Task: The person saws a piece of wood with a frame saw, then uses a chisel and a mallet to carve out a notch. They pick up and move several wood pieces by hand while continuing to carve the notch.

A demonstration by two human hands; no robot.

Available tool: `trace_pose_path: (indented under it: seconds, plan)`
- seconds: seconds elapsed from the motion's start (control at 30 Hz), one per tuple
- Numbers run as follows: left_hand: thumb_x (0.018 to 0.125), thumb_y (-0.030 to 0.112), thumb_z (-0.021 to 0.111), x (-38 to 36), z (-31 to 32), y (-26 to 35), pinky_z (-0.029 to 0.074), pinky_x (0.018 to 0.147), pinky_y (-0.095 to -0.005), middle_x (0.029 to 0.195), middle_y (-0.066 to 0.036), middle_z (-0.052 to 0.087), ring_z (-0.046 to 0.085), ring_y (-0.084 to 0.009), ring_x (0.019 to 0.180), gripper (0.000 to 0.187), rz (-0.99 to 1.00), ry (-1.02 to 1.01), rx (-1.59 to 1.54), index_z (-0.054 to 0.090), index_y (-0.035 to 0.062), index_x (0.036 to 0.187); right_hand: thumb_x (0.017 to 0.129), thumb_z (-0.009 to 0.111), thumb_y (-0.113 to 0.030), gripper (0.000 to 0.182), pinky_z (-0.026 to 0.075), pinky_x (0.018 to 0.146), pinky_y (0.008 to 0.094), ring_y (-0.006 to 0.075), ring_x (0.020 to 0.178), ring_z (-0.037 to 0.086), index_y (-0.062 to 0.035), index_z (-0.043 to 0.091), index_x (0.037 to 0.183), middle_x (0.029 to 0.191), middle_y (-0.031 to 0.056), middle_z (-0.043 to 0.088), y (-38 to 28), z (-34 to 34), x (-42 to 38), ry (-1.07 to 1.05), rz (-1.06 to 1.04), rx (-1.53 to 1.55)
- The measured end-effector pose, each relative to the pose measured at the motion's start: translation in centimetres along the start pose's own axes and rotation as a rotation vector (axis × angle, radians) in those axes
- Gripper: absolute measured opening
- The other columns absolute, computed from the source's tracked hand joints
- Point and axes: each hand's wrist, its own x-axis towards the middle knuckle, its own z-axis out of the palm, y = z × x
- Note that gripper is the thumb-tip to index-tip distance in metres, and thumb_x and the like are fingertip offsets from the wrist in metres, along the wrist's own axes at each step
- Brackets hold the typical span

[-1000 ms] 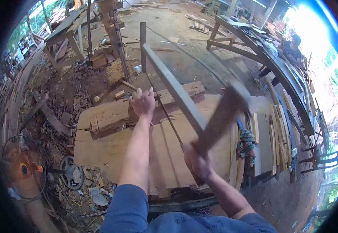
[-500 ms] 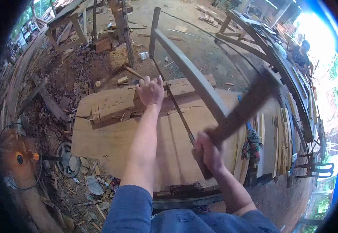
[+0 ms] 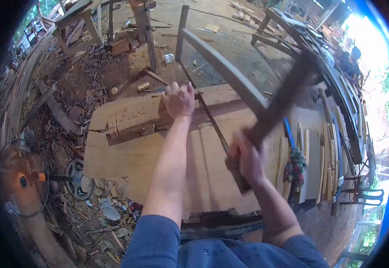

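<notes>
Right hand (image 3: pixel 248 158) clenched on the near upright of the frame saw (image 3: pixel 225 67), mid frame; upright is blurred. Left hand (image 3: pixel 177 99) sits on the beam (image 3: pixel 134 118), fingers bent; can't tell if it's really gripping. Blade (image 3: pixel 212 120) crosses the beam just right of the left hand, so side margin there is thin. Saw's far end overhangs the beam's far edge, top centre of frame, with open floor (image 3: pixel 248 53) around it, some scraps scattered about.

Beam lies along the far part of the surface (image 3: pixel 132 163); a crack shows at the left edge. Near edge, bottom centre, is ragged and dark. Room to the right is tighter: cloth (image 3: pixel 296 165) and wood strips (image 3: pixel 326 156) near the right hand. Stick (image 3: pixel 156 77) lies just beyond the left hand. Fan (image 3: pixel 23 178) stands lower left, well apart from both hands.
</notes>
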Motion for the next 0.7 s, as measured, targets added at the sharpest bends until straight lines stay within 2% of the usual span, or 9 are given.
trace_pose_path:
  seconds: [0.07, 0.13, 0.2, 0.23, 0.27, 0.37, 0.43, 0.53, 0.7]
  plan:
    - [0.09, 0.039, 0.057, 0.1, -0.2, 0.3, 0.041, 0.081, -0.0429, 0.087, -0.006, 0.06, 0.057, -0.0256, 0.089, 0.034, 0.005, -0.005, -0.009, 0.073, 0.0129, 0.074, 0.087, 0.06, -0.013, 0.028, 0.038, 0.046, 0.0278, 0.0099, 0.048, 0.049, -0.0065, 0.054, 0.061, 0.054, 0.0006, 0.051, 0.6, 2.7, 5.1, 0.022, -0.068, -0.09]
    - [0.089, 0.039, 0.058, 0.1, -0.3, 0.0, 0.041, 0.081, -0.0428, 0.085, -0.006, 0.059, 0.057, -0.0258, 0.089, 0.033, -0.016, -0.036, 0.019, 0.073, 0.0129, 0.075, 0.085, 0.06, -0.012, 0.028, 0.039, 0.047, 0.0279, 0.0104, 0.048, 0.051, -0.0061, 0.054, 0.058, 0.053, 0.0009, 0.052, 1.7, 4.2, 7.5, 0.014, -0.11, -0.013]
    - [0.088, 0.038, 0.059, -0.4, -0.3, 0.2, 0.042, 0.08, -0.0433, 0.084, -0.006, 0.058, 0.057, -0.026, 0.089, 0.031, 0.009, 0.008, 0.023, 0.072, 0.0136, 0.074, 0.083, 0.059, -0.011, 0.026, 0.039, 0.047, 0.0277, 0.0104, 0.049, 0.05, -0.0058, 0.053, 0.059, 0.054, 0.0004, 0.052, 1.4, 4.4, 7.1, -0.03, -0.149, -0.105]
    - [0.088, 0.038, 0.059, -0.5, -0.4, 0.6, 0.042, 0.08, -0.044, 0.083, -0.006, 0.058, 0.056, -0.0261, 0.088, 0.031, 0.018, 0.084, -0.009, 0.07, 0.0135, 0.072, 0.082, 0.063, -0.007, 0.019, 0.039, 0.052, 0.0274, 0.0074, 0.06, 0.046, -0.002, 0.05, 0.07, 0.063, -0.0023, 0.049, 0.8, 4.1, 5.7, -0.055, -0.086, -0.072]
    - [0.088, 0.037, 0.059, -0.4, -0.4, 0.5, 0.043, 0.08, -0.0447, 0.082, -0.005, 0.057, 0.056, -0.0262, 0.088, 0.032, 0.018, 0.159, -0.028, 0.069, 0.0134, 0.069, 0.082, 0.063, -0.007, 0.019, 0.039, 0.052, 0.0274, 0.0074, 0.06, 0.046, -0.002, 0.05, 0.07, 0.063, -0.0023, 0.049, 0.8, 3.9, 4.7, -0.071, -0.093, -0.065]
    - [0.089, 0.038, 0.058, -0.7, -0.5, 0.2, 0.041, 0.083, -0.0474, 0.086, -0.006, 0.058, 0.057, -0.0282, 0.089, 0.029, -0.008, 0.084, -0.038, 0.065, 0.0146, 0.074, 0.082, 0.065, -0.008, 0.02, 0.04, 0.053, 0.029, 0.0084, 0.062, 0.046, -0.0018, 0.05, 0.071, 0.064, -0.0023, 0.048, 1.9, 3.8, 3.2, -0.023, -0.042, -0.046]
    - [0.091, 0.036, 0.055, -0.7, -0.4, 0.0, 0.04, 0.087, -0.0494, 0.092, -0.006, 0.061, 0.057, -0.0297, 0.092, 0.025, -0.006, 0.042, -0.048, 0.064, 0.0142, 0.082, 0.082, 0.067, -0.009, 0.021, 0.04, 0.054, 0.0306, 0.0094, 0.06, 0.046, -0.0028, 0.051, 0.07, 0.062, -0.0011, 0.049, 2.1, 3.9, 4.3, -0.047, -0.161, -0.222]
    - [0.092, 0.035, 0.054, -0.4, 0.4, -0.3, 0.041, 0.087, -0.049, 0.094, -0.007, 0.061, 0.057, -0.0302, 0.093, 0.026, -0.059, -0.007, -0.062, 0.064, 0.013, 0.083, 0.083, 0.063, -0.011, 0.016, 0.04, 0.049, 0.0271, 0.0097, 0.053, 0.051, -0.0064, 0.054, 0.071, 0.058, -0.0006, 0.052, 2.4, 4.8, 5.4, -0.082, -0.206, -0.243]
    - [0.092, 0.035, 0.054, 0.2, 0.0, -0.5, 0.042, 0.085, -0.0472, 0.09, -0.009, 0.062, 0.058, -0.029, 0.091, 0.027, -0.021, 0.028, -0.041, 0.065, 0.013, 0.081, 0.083, 0.062, -0.01, 0.017, 0.039, 0.047, 0.0281, 0.0096, 0.052, 0.05, -0.0066, 0.053, 0.068, 0.057, -0.0005, 0.052, 3.2, 3.8, 1.8, -0.007, -0.229, -0.257]
